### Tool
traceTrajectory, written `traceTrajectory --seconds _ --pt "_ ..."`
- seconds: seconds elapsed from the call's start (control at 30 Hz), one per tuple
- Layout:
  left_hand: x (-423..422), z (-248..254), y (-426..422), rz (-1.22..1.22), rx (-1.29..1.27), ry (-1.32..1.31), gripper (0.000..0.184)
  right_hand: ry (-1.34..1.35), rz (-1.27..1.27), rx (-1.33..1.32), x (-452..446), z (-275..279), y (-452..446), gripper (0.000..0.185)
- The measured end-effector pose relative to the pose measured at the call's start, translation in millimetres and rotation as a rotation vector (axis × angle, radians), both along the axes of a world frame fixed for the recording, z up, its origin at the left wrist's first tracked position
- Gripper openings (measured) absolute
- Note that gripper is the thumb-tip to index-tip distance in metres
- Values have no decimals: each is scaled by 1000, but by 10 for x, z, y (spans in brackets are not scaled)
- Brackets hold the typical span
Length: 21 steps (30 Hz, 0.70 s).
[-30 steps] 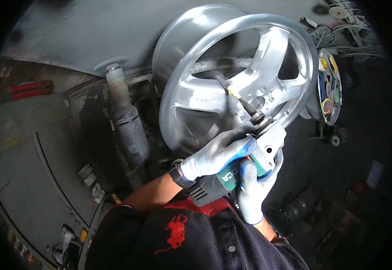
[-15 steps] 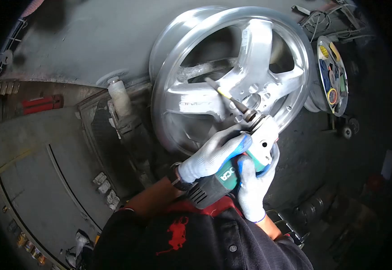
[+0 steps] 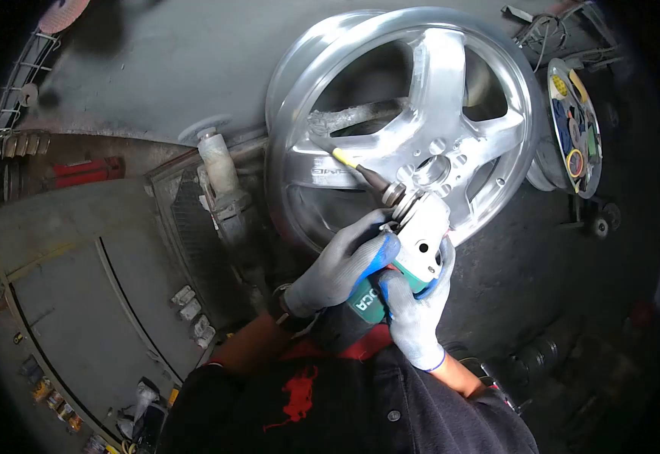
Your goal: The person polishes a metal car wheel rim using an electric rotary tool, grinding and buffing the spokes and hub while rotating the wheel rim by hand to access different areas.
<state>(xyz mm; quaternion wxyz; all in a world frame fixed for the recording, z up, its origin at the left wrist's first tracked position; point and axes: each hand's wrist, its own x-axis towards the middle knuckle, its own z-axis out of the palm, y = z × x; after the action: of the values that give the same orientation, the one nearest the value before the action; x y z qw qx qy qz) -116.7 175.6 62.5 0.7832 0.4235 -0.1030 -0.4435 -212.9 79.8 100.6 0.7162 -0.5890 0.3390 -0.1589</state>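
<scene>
A silver wheel rim (image 3: 436, 91) with broad spokes stands before me. Both hands, in white gloves with blue palms, hold a green and white power tool (image 3: 419, 246). My left hand (image 3: 337, 265) is closed round the tool's left side, near its head. On its right side my right hand (image 3: 421, 310) grips the body. A dark cone-shaped holder with a yellow band (image 3: 345, 157) projects from the tool's head, and its blurred tip is at the rim's left spoke, which bears lettering. Whether the tip touches the spoke cannot be told.
Behind the right of the rim is another wheel (image 3: 594, 136) holding tapes and discs. A grey cylindrical machine (image 3: 220, 170) with a disc stands at left. Further left are a red object (image 3: 88, 172), a wire rack (image 3: 23, 72) and a grey panel (image 3: 65, 303).
The tool and both hands have moved left, bringing the tip from near the hub side to the left spoke. The camera view has shifted too.
</scene>
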Motion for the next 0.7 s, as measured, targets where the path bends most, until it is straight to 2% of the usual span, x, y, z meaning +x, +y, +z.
traceTrajectory --seconds 0.17,0.23,0.37,0.5,0.6,0.7 --pt "12 -23 -210 -65 -31 8 40 18 -93 -9 -41 27 -99 90" --pt "-14 -61 -317 -75 -83 63 41 68 -140 -131 -74 16 -157 88" --pt "-81 -245 -361 -86 -72 -7 42 77 -174 -220 -104 -21 -167 88" --pt "-79 -209 -221 -87 -54 56 43 24 -142 -149 -146 -77 -71 88" --pt "-83 -143 -86 -70 34 -74 42 -12 -110 -3 -143 -69 5 92" --pt "-57 -148 49 -72 110 -85 42 -5 -7 -43 -151 -119 59 93"
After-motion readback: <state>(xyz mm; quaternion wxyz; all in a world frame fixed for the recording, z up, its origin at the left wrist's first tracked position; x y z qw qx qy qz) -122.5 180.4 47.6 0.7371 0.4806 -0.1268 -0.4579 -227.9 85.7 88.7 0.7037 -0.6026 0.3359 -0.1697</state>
